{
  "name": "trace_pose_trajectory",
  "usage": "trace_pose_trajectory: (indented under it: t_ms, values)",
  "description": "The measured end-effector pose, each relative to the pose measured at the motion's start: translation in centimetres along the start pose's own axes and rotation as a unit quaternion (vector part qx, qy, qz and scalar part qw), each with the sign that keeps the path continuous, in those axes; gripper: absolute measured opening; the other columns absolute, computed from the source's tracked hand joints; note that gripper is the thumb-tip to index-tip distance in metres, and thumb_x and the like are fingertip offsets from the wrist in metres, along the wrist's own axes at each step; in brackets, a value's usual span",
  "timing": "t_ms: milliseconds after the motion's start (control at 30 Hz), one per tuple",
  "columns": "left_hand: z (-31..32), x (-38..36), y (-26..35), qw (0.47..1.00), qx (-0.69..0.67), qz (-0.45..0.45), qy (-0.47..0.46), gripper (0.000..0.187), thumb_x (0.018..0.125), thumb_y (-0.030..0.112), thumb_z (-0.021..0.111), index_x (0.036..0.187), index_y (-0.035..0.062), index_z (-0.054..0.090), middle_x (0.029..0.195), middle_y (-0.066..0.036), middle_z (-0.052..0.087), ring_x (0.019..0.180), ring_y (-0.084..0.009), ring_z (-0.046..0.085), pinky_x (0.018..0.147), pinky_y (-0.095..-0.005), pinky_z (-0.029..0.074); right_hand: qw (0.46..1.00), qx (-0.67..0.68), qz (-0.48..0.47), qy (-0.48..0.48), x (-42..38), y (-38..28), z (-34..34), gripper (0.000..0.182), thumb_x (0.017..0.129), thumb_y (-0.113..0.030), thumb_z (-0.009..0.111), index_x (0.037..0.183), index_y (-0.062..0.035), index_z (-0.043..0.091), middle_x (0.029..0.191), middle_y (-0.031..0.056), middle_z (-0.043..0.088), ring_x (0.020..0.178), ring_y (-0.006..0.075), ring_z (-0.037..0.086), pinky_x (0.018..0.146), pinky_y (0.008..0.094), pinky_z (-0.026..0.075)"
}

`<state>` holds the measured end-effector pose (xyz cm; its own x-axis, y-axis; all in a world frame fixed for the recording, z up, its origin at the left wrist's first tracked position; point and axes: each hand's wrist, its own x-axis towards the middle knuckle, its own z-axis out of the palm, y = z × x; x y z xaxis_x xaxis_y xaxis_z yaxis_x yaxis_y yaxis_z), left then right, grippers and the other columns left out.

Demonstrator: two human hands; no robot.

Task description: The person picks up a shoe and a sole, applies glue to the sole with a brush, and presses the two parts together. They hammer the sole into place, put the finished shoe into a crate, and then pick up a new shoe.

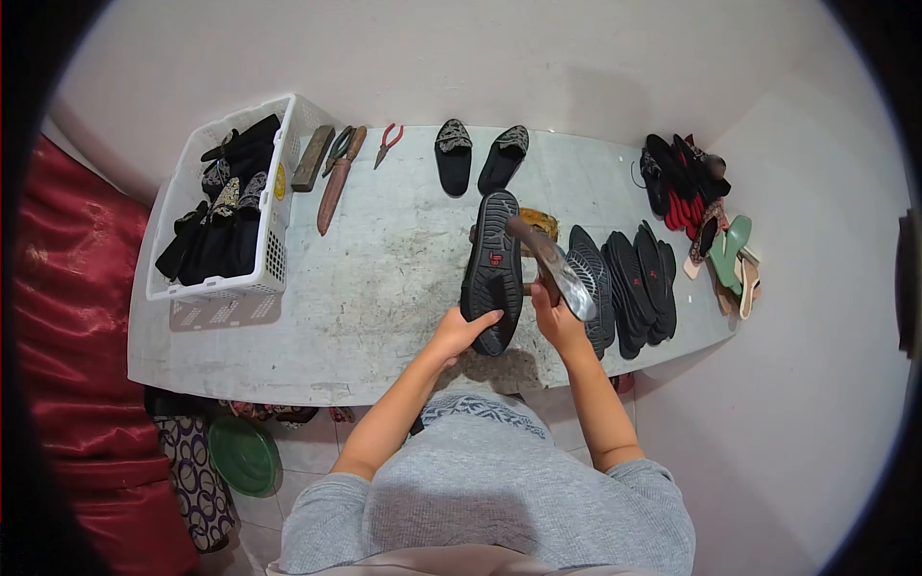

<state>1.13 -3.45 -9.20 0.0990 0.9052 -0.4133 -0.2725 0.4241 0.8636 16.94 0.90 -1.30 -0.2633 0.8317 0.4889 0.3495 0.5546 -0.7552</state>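
Observation:
My left hand is closed around the heel end of a black shoe, with its ridged sole turned up and a small red mark in the middle. In my right hand is a shoemaker's hammer, its curved metal head raised just right of the shoe. The hammer appears apart from the sole. Behind them sits a yellowish object, partly hidden, whose kind I cannot make out. Several black shoe soles lie stacked to the right of my right hand.
Two black slip-on shoes stand at the table's back edge. A white basket of shoes is at left, beside a sheathed knife, a dark block and red-handled pliers. Black-and-red shoes and a green shoe form lie at right.

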Motion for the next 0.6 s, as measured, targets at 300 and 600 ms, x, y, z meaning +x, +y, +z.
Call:
trace_pose_trajectory:
  t_ms: [300, 600]
  values:
    - [0.2, 0.0, -0.1, 1.000, -0.027, 0.004, -0.011, 0.033, 0.078, 0.024, 0.071, 0.099, -0.0005, 0.064, 0.084, -0.006, 0.065, 0.069, -0.0127, 0.061, 0.057, -0.0262, 0.048, 0.999, -0.032, 0.009, -0.026, -1.6, -0.8, -0.6, 0.026, 0.082, -0.019, 0.064, 0.095, 0.0001, 0.053, 0.068, 0.0195, 0.061, 0.068, 0.0389, 0.063, 0.052, 0.0360, 0.046]
    - [-0.1, 0.3, -0.4, 1.000, -0.012, -0.002, -0.008, 0.037, 0.078, 0.027, 0.072, 0.101, -0.0003, 0.062, 0.088, -0.007, 0.064, 0.074, -0.0130, 0.060, 0.061, -0.0264, 0.048, 0.996, -0.063, 0.027, -0.059, -2.3, -1.2, 0.0, 0.025, 0.078, -0.021, 0.066, 0.089, -0.0042, 0.052, 0.062, 0.0169, 0.058, 0.063, 0.0368, 0.061, 0.052, 0.0367, 0.046]
